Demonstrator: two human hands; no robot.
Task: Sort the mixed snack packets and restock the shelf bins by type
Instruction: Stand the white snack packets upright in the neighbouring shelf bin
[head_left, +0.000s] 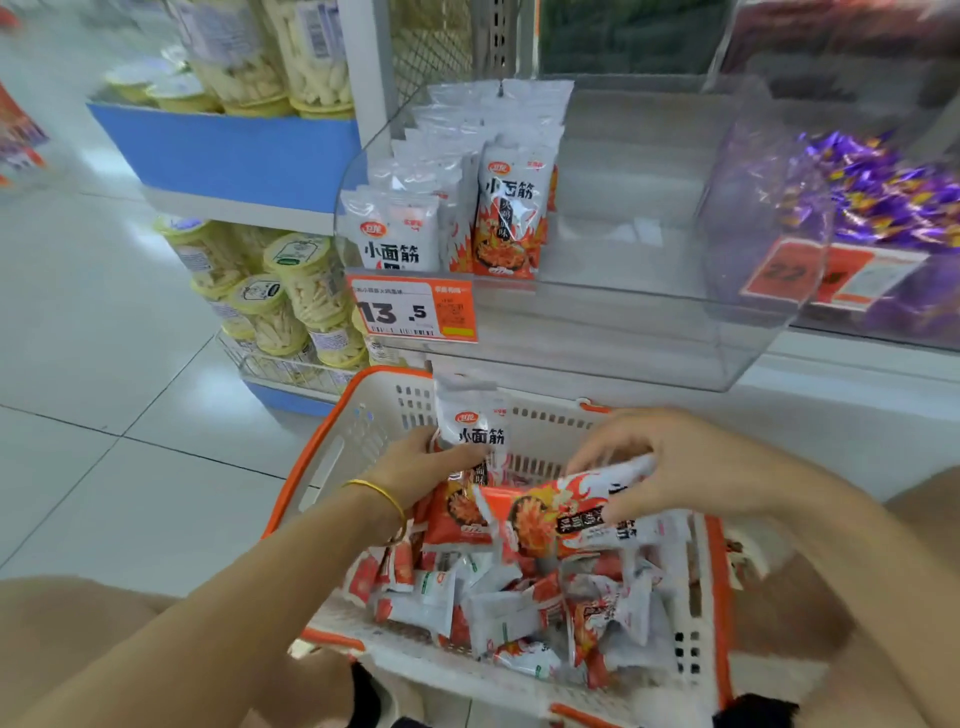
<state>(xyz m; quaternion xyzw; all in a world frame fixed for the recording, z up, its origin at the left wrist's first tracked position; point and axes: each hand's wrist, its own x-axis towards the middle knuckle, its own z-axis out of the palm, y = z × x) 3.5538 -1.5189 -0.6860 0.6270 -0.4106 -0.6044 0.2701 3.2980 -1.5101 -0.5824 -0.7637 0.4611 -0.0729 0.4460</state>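
Head cam: my L hand (431, 467) grips one packet (475, 423) upright over the basket (363, 431). R hand (670, 457) pinches another packet (561, 514) lying crosswise, long axis left-right. Clear bin (649, 332) is far, ahead; its stocked row (509, 218) sits left, nearer L hand, I reckon.

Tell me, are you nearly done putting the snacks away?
Not yet. Done: rows of packets stand at the left of the clear bin. In hand: the left hand grips an upright packet, the right hand a sideways packet. Left: a heap of packets lies in the basket, and much of the bin is bare.
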